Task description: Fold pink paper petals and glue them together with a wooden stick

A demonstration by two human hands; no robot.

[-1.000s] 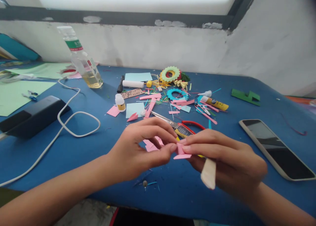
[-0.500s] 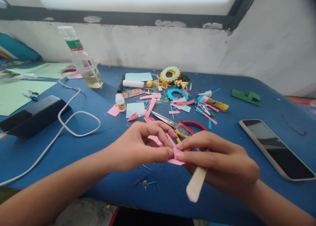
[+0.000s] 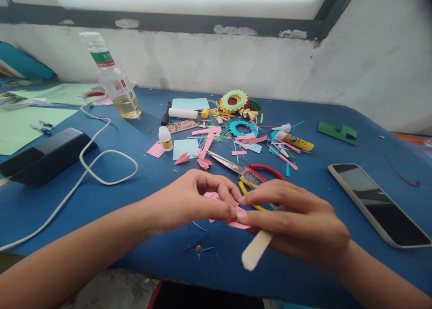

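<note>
Left hand (image 3: 189, 201), right hand (image 3: 297, 223), fingers pinching creased pink paper (image 3: 239, 225), flat wooden stick (image 3: 254, 252) in right

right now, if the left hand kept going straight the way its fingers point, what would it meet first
The left hand points toward the right hand, and both pinch the pink paper piece. It would push into that paper first, then probably the right hand just behind it.

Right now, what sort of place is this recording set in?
Likely a home or school craft desk: a blue table strewn with paper scraps, scissors and a glue tube; left hand and right hand pinch a pink paper piece.
</note>
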